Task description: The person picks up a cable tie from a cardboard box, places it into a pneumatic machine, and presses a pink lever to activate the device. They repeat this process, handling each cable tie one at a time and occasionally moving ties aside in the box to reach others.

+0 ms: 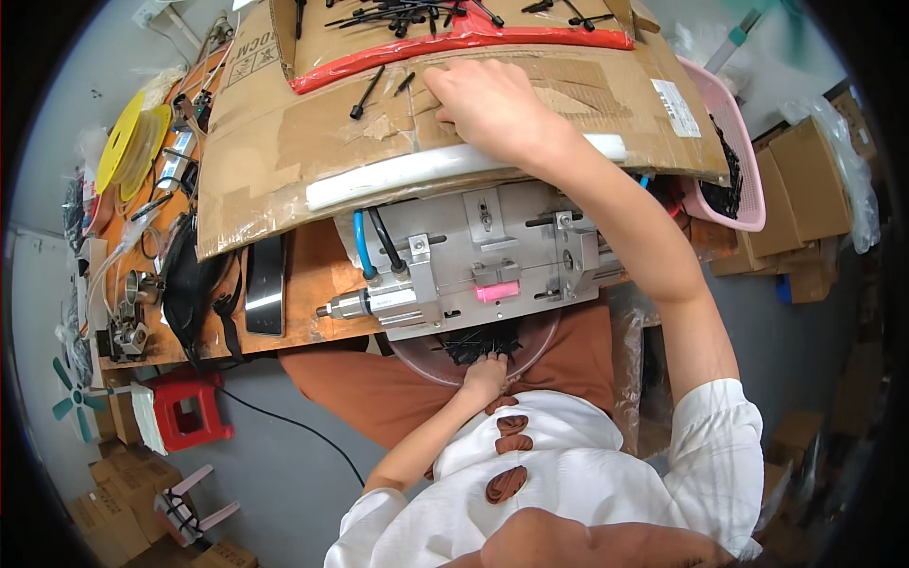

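On the wooden workbench (317, 284), an opened cardboard box (256, 180) stands behind a metal clamping fixture (445, 227) at the bench's front edge, beneath which a translucent bowl (546, 346) of thin black parts (469, 347) sits at the person's lap. The left hand (486, 376) reaches with bent fingers into the bowl, and the right hand (488, 104) is curled over the box's near flap, just beside a short black rod (404, 84); whether either grips anything cannot be told. The step seems to be gathering parts, the next move probably calling for a careful pinch.
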A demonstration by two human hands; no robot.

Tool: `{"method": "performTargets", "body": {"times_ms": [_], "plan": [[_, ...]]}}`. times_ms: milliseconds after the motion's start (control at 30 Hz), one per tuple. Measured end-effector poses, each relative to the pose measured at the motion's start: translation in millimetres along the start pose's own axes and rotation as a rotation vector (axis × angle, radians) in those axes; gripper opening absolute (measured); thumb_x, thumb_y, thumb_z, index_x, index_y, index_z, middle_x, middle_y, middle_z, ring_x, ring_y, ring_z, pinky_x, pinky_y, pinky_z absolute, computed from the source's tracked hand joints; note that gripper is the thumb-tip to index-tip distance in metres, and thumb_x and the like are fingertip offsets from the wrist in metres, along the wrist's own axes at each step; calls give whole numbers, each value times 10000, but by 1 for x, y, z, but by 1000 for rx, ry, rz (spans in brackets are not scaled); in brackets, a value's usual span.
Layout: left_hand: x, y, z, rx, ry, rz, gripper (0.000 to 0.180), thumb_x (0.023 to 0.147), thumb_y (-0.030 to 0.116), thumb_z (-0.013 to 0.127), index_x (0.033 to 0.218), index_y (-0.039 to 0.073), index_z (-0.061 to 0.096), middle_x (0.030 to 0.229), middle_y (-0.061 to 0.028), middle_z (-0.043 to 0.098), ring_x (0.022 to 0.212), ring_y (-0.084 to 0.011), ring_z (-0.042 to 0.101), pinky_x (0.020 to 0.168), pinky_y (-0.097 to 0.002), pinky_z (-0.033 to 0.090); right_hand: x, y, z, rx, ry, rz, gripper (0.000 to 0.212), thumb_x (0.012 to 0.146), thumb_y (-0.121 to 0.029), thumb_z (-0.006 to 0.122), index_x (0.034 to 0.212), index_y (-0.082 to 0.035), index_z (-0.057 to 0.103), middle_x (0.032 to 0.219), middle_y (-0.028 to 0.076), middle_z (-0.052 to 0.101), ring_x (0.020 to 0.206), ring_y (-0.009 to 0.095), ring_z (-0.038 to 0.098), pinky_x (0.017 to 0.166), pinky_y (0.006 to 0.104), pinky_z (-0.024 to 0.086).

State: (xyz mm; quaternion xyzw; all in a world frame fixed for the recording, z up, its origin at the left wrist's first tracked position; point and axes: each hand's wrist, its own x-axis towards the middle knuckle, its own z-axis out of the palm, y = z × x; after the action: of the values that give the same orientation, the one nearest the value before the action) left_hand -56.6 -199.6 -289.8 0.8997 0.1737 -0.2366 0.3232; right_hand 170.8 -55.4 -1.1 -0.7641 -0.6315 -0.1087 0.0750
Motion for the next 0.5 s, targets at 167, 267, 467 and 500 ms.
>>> {"method": "performTargets", "body": {"times_ms": [167,267,467,500], "plan": [[2,4,4,46,16,25,394,846,307,644,1060,-8,543,1075,-190,606,1025,-317,604,853,-371,517,35,-6,10,58,0,-56,240,882,-212,583,1034,-33,533,993,187,593,903,370,621,745,477,497],[8,6,14,70,57,35,356,848,282,639,1041,-6,558,1058,-180,614,1007,-305,614,828,-363,529,41,-4,21,52,34,-77,258,869,-219,596,1046,-39,538,1015,199,576,887,378,616,748,477,495],[14,13,25,68,65,85,290,795,155,665,1003,-11,551,1017,-200,622,978,-333,627,777,-395,541,36,-8,14,87,123,-256,279,885,-270,592,1075,-73,541,1112,153,526,1035,323,556,783,456,481],[13,17,22,75,60,94,290,795,155,665,1003,-11,551,1017,-200,622,978,-333,627,777,-395,541,44,-12,18,23,174,-370,252,896,-267,577,1069,-87,542,1122,108,517,1084,280,509,810,450,461]]}}
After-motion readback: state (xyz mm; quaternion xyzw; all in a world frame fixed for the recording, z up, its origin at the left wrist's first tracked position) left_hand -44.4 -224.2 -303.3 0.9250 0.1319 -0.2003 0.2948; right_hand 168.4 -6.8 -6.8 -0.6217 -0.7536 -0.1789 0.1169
